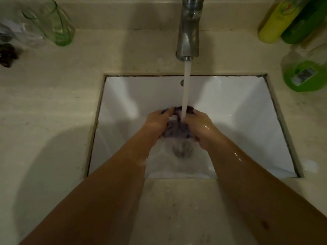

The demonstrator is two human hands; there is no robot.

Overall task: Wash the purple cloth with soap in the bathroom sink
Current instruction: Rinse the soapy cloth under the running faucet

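The purple cloth (177,129) is bunched into a wet ball over the middle of the white sink (238,110). My left hand (157,123) grips its left side and my right hand (200,129) grips its right side. Water streams from the chrome tap (189,29) straight onto the top of the cloth, between my two hands. It runs down to the drain (182,151) just below the cloth. Both hands and forearms are wet. No soap bar is visible.
A green glass (56,23) lies on the counter at the back left beside dark small items (8,54). Yellow and green bottles (290,20) stand at the back right, with a green liquid bottle (304,71) beside the sink's right rim.
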